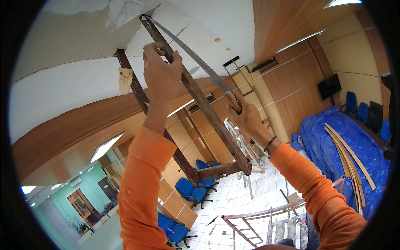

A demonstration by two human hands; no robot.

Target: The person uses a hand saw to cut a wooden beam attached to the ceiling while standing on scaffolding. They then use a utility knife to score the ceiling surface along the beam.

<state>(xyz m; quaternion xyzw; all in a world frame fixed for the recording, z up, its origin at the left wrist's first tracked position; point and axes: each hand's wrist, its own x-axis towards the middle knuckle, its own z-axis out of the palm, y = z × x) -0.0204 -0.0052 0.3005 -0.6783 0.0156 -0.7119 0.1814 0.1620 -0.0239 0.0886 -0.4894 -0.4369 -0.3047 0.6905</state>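
My left hand (161, 73) is closed round the upper part of a dark brown beam (204, 104), its thumb on one side and fingers on the other. This beam slants from the ceiling down to a short crosspiece (221, 170). In my right hand (249, 120) is a handsaw (196, 58), gripped by its wooden handle. The long toothed blade reaches up to the beam's top end, right under the ceiling (200, 25). A second dark beam (137, 85) hangs to the left, with a torn light-wood piece (125, 80) on it.
Below are a metal scaffold frame (266, 211), a stepladder (237, 133) and blue office chairs (191, 189) on a tiled floor. At right, long wooden strips (348, 160) lie on a blue tarpaulin (308, 143). A screen (329, 86) hangs at the far wall.
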